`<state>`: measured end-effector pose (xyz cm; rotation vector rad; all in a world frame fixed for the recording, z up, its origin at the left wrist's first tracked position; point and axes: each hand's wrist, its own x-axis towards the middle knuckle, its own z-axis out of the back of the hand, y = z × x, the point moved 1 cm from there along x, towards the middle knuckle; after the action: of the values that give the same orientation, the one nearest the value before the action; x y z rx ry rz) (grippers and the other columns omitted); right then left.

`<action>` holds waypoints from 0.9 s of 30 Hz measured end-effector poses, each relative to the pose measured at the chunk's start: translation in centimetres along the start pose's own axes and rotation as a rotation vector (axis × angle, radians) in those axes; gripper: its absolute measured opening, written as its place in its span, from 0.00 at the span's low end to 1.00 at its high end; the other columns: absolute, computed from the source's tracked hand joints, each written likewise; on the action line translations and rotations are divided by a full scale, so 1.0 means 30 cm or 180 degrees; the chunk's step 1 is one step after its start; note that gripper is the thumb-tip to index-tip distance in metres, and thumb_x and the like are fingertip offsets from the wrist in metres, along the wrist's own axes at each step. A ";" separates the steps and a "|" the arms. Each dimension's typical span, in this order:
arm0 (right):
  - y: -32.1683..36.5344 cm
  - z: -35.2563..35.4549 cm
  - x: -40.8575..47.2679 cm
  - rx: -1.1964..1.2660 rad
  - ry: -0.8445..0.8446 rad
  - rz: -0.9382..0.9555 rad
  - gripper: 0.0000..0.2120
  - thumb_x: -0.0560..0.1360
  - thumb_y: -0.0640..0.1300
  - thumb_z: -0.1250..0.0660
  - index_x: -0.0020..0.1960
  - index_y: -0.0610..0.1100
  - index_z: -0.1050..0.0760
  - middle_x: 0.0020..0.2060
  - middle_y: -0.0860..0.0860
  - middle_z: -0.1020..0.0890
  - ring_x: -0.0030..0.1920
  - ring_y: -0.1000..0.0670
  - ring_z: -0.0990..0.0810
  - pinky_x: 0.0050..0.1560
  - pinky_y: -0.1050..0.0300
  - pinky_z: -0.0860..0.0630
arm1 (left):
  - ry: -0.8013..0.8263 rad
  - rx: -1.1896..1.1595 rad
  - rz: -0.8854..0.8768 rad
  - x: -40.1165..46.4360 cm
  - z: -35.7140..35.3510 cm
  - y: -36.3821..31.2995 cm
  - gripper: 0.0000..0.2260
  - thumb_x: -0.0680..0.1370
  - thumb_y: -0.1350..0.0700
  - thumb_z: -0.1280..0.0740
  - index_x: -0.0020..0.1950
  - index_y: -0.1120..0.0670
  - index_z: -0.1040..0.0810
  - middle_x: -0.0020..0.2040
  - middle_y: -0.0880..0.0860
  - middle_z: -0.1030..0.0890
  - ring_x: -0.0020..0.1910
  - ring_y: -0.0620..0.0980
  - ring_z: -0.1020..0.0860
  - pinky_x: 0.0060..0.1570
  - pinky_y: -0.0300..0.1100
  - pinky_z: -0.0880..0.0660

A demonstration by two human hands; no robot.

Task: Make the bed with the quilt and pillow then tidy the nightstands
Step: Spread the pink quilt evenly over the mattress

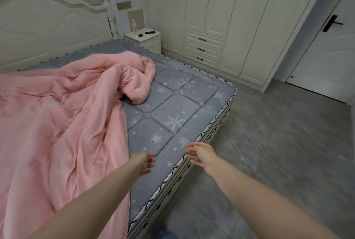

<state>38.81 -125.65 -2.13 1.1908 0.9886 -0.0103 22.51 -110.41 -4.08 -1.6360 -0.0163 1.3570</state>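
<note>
Over bare mattress [172,104]: both hands empty, quilt [57,114] rumpled.

The pink quilt [57,123] runs off the frame at nine o'clock and six o'clock, hiding the mattress [172,108] beneath it. On the nightstand [146,37] at twelve o'clock, a white bottle [133,25] and two small dark items [150,32] are too small to identify. The door [330,46] is cut off at three o'clock.
</note>
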 end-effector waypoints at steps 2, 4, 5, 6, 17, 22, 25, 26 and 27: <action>0.068 0.015 0.067 -0.0003 -0.0113 0.0069 0.13 0.78 0.34 0.43 0.51 0.42 0.21 0.39 0.48 0.17 0.37 0.50 0.20 0.35 0.61 0.29 | 0.0063 -0.0028 -0.0057 0.074 -0.017 -0.082 0.06 0.79 0.57 0.38 0.45 0.53 0.22 0.31 0.47 0.20 0.33 0.46 0.23 0.39 0.38 0.29; 0.135 0.027 0.127 -0.0041 -0.0259 0.0067 0.12 0.78 0.34 0.43 0.50 0.43 0.21 0.38 0.49 0.17 0.35 0.52 0.20 0.35 0.61 0.28 | 0.0089 0.0002 -0.0068 0.135 -0.024 -0.172 0.07 0.79 0.57 0.39 0.46 0.53 0.22 0.35 0.48 0.19 0.36 0.46 0.23 0.40 0.39 0.28; 0.170 0.028 0.145 -0.0035 -0.0291 0.0078 0.12 0.78 0.34 0.43 0.50 0.43 0.22 0.37 0.49 0.18 0.35 0.52 0.21 0.35 0.61 0.29 | 0.0106 0.0028 -0.0081 0.160 -0.025 -0.213 0.07 0.80 0.56 0.38 0.46 0.53 0.22 0.38 0.48 0.19 0.37 0.46 0.22 0.41 0.39 0.28; 0.218 0.030 0.174 -0.0027 -0.0316 0.0098 0.12 0.78 0.34 0.43 0.50 0.43 0.22 0.37 0.49 0.18 0.34 0.51 0.21 0.34 0.61 0.29 | 0.0144 0.0046 -0.0083 0.191 -0.030 -0.268 0.06 0.80 0.56 0.38 0.47 0.53 0.21 0.39 0.49 0.19 0.38 0.46 0.22 0.41 0.39 0.28; 0.478 0.074 0.433 -0.0027 -0.0385 0.0245 0.13 0.79 0.37 0.42 0.46 0.47 0.20 0.42 0.49 0.16 0.40 0.51 0.19 0.39 0.58 0.24 | 0.0213 0.0583 -0.0523 0.400 -0.163 -0.678 0.06 0.81 0.58 0.40 0.48 0.53 0.23 0.40 0.50 0.21 0.38 0.47 0.23 0.40 0.39 0.30; 0.562 0.148 0.568 -0.0028 -0.0456 0.0185 0.14 0.79 0.36 0.44 0.46 0.46 0.21 0.41 0.49 0.17 0.39 0.51 0.19 0.38 0.59 0.26 | 0.0182 0.0663 -0.0547 0.481 -0.252 -0.763 0.07 0.81 0.57 0.40 0.53 0.54 0.23 0.41 0.50 0.21 0.38 0.47 0.23 0.41 0.39 0.30; 0.635 0.191 0.681 -0.0076 -0.0330 0.0179 0.12 0.79 0.36 0.43 0.48 0.45 0.21 0.40 0.49 0.18 0.38 0.52 0.20 0.38 0.59 0.27 | 0.0064 0.0614 -0.0519 0.547 -0.322 -0.823 0.07 0.80 0.57 0.39 0.55 0.55 0.23 0.41 0.50 0.20 0.39 0.48 0.22 0.42 0.40 0.30; 0.659 0.200 0.719 -0.0095 -0.0270 0.0183 0.12 0.79 0.36 0.43 0.50 0.44 0.21 0.39 0.49 0.18 0.38 0.52 0.20 0.37 0.60 0.27 | 0.0009 0.0569 -0.0525 0.566 -0.342 -0.843 0.07 0.80 0.57 0.39 0.55 0.55 0.23 0.41 0.51 0.20 0.39 0.48 0.22 0.42 0.40 0.30; 0.691 0.217 0.764 -0.0142 -0.0186 0.0167 0.12 0.79 0.36 0.43 0.51 0.44 0.21 0.39 0.49 0.18 0.38 0.52 0.20 0.36 0.60 0.28 | -0.0064 0.0504 -0.0508 0.592 -0.370 -0.865 0.08 0.80 0.57 0.39 0.56 0.55 0.23 0.41 0.51 0.20 0.39 0.48 0.22 0.42 0.40 0.29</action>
<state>66.81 -111.10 -0.87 1.1689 0.9020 0.0184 51.48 -94.12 -1.18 -1.4572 -0.0490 1.2216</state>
